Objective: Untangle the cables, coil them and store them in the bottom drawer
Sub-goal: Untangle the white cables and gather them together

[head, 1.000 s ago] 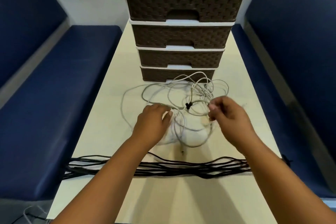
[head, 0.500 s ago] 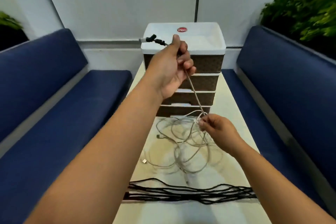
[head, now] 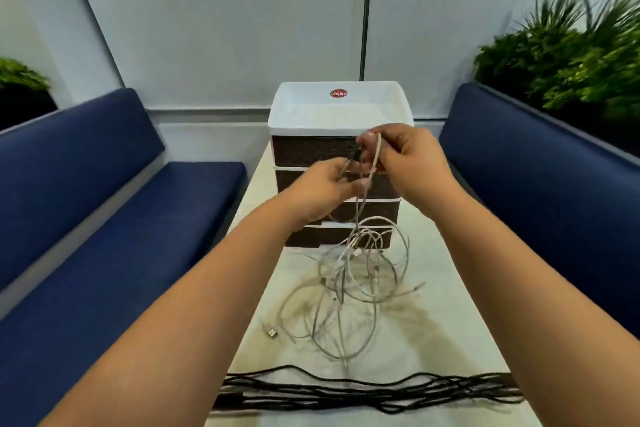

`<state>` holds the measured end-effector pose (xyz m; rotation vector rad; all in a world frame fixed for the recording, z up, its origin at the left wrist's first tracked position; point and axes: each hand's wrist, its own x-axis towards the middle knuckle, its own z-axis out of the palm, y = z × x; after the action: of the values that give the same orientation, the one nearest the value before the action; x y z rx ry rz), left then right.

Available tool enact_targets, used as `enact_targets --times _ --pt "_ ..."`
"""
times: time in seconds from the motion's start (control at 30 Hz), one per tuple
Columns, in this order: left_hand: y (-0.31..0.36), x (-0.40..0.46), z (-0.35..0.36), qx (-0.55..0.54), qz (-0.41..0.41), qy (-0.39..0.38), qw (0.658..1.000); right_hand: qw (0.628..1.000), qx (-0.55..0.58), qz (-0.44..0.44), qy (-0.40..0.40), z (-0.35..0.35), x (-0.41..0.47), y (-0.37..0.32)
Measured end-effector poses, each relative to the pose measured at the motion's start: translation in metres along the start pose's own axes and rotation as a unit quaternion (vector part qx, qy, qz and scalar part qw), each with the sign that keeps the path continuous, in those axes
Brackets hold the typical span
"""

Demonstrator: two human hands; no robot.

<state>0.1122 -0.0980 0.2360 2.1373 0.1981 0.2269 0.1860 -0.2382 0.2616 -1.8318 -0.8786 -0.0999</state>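
A tangle of white cables (head: 349,284) hangs from both hands, its lower loops resting on the pale table (head: 446,288). My left hand (head: 322,192) and my right hand (head: 405,163) are raised side by side in front of the drawer unit (head: 339,121), each pinching strands of the white cable. A USB plug (head: 272,332) of the tangle lies on the table at the left. Black cables (head: 367,392) lie stretched across the near edge of the table. The bottom drawer (head: 304,237) is shut and partly hidden behind the tangle.
Blue bench seats (head: 114,218) run along both sides of the narrow table. Green plants (head: 571,55) stand behind the right backrest. The drawer unit has a white top and several brown woven drawers, all shut.
My left hand came down from its high position at the unit's top. My right hand rose from the table to meet it. The white tangle is lifted higher.
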Motion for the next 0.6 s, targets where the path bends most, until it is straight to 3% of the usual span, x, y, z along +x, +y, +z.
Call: enact_targets --times 0.13,0.2,0.27,0.33,0.43,0.5,0.6 --pt "0.008 0.009 0.011 -0.004 0.004 0.079 0.997 0.997 0.052 -0.046 0.041 -0.001 0.001 -0.007" --pt "0.010 0.015 0.006 -0.040 0.017 0.110 0.993 0.995 0.084 -0.006 0.055 0.003 -0.004 0.006" --pt "0.017 0.018 -0.001 -0.077 0.034 0.117 0.990 0.993 0.088 0.073 0.012 0.010 -0.014 0.024" --pt "0.030 0.018 -0.008 -0.132 0.053 0.108 0.984 0.983 0.072 0.148 -0.084 0.020 -0.029 0.041" --pt "0.051 0.017 -0.022 -0.220 0.080 0.101 0.967 0.969 0.012 0.176 -0.174 0.038 -0.046 0.060" --pt "0.065 0.017 -0.031 -0.265 0.102 0.107 0.953 0.964 -0.011 0.190 -0.185 0.049 -0.050 0.071" --pt "0.078 0.014 -0.044 -0.336 0.142 0.127 0.922 0.969 -0.095 0.194 -0.121 0.056 -0.046 0.085"
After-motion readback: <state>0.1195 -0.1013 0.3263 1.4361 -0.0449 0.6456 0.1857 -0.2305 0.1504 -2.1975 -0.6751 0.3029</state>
